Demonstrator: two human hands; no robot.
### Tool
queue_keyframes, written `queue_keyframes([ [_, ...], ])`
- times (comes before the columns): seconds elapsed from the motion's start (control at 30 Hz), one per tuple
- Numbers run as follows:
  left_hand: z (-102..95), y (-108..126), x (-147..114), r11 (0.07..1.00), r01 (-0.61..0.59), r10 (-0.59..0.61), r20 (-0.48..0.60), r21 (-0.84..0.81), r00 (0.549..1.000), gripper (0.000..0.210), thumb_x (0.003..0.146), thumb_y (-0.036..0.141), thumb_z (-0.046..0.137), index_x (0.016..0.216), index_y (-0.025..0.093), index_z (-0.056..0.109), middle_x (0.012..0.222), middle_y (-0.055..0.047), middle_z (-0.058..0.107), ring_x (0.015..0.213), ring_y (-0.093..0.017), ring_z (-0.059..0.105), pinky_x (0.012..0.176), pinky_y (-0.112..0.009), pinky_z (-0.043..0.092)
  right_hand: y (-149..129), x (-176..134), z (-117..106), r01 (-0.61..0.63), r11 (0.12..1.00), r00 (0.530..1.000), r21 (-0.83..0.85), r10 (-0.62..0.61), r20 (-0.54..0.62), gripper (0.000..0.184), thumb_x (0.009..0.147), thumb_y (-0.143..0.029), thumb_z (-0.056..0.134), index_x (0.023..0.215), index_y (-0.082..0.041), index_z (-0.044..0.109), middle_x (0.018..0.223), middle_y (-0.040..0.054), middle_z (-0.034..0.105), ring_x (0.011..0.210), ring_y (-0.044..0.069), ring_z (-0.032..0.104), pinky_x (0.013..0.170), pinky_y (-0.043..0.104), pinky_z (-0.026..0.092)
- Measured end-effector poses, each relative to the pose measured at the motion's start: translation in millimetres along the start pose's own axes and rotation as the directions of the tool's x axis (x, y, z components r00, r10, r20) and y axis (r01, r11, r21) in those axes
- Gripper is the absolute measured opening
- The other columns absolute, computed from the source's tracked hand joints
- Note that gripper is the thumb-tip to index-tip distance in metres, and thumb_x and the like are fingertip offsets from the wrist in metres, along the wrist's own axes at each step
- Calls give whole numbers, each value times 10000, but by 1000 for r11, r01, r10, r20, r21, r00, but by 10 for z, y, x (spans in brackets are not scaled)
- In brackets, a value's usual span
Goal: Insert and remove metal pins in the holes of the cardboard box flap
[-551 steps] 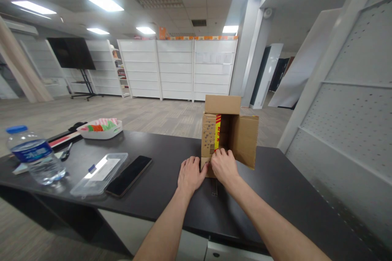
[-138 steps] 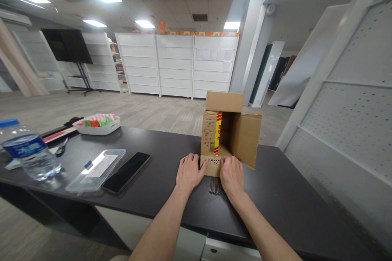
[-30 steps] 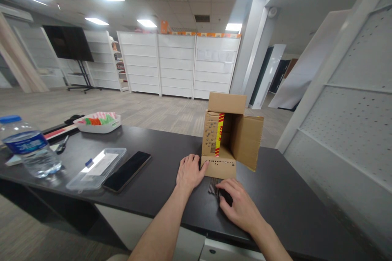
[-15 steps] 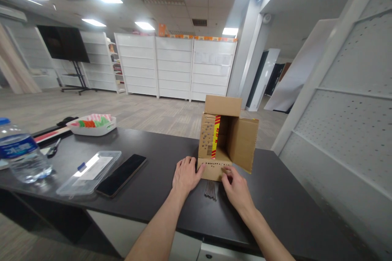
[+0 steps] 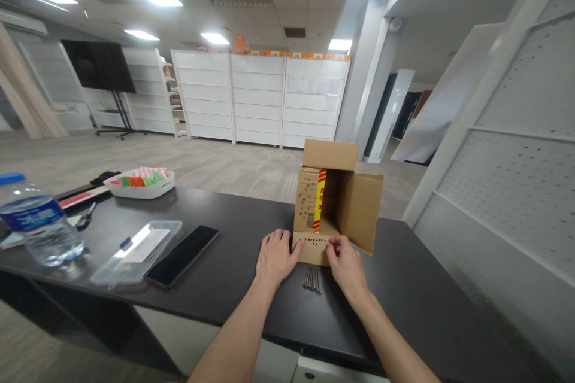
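Observation:
A cardboard box (image 5: 307, 197) stands on the dark table with its opening facing me and its front flap (image 5: 315, 256) hanging low. Dark holes or heads run in a row along that flap. My left hand (image 5: 275, 257) lies beside the box's left edge, fingers extended, its thumb touching the flap. At the right end of the row, my right hand (image 5: 345, 260) is closed in a pinch against the flap; whatever lies between thumb and finger is too small to make out. Several metal nails or screws (image 5: 312, 280) lie on the table just below the flap, between my hands.
Left of my hands are a black phone (image 5: 183, 256), a clear plastic case (image 5: 135, 254) and a water bottle (image 5: 38, 224). A white basket (image 5: 142, 190) with colourful contents sits at the far edge. The box's side flap (image 5: 365, 209) sticks out to the right. A perforated white panel (image 5: 516, 179) borders the right.
My right hand's fingers have drawn together into a pinch and moved up onto the row in the flap. My left hand stays by the box. The view has shifted slightly.

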State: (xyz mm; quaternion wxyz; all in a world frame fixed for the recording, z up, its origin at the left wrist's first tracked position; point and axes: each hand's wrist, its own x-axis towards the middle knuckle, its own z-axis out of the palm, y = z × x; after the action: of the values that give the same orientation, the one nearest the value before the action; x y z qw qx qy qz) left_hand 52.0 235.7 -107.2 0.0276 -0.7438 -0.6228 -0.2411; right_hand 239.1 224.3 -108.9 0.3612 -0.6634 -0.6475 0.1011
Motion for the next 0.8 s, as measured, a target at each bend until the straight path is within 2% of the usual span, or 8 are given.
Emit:
queue_keyframes([
  [0.1,2,0,-3,1000,-4,4,-3,-1,1000,470,950,556,293,954,191,589,1009,-90,611,1002,-245,568,936,-402,387,-26,9,-24,-1,998,1000,-56,1,2,201,911,-278,414,966,-182,582,818,63,700,753,196,665,656,263,399],
  [0.17,4,-1,-2,1000,-3,3,-4,1,1000,469,949,557,295,958,192,589,1009,-89,612,1004,-246,567,934,-400,387,-70,10,-50,-9,988,1000,-155,11,10,210,929,-284,405,957,-187,590,812,71,701,753,201,670,634,261,391],
  [0.3,1,-1,-1,1000,3,-3,2,-9,1000,463,946,557,307,975,193,592,1016,-92,613,1009,-244,568,946,-398,380,-207,2,-102,-14,914,997,-405,41,58,253,965,-302,370,1019,-200,595,786,82,702,702,214,674,596,266,385],
  [0.37,-4,2,-2,1000,6,-6,4,-14,1000,459,946,553,310,981,193,594,1021,-94,614,1013,-244,567,955,-402,375,-271,6,-123,-4,878,995,-478,50,83,260,970,-303,363,1030,-199,593,786,88,703,707,216,681,599,265,394],
  [0.8,-7,0,-8,1000,3,-3,-5,-21,1000,459,947,552,310,970,192,595,1024,-94,612,1016,-244,566,952,-403,378,-356,126,-145,36,812,993,-582,38,113,216,929,-284,395,936,-162,573,857,134,714,784,270,706,646,314,461],
])
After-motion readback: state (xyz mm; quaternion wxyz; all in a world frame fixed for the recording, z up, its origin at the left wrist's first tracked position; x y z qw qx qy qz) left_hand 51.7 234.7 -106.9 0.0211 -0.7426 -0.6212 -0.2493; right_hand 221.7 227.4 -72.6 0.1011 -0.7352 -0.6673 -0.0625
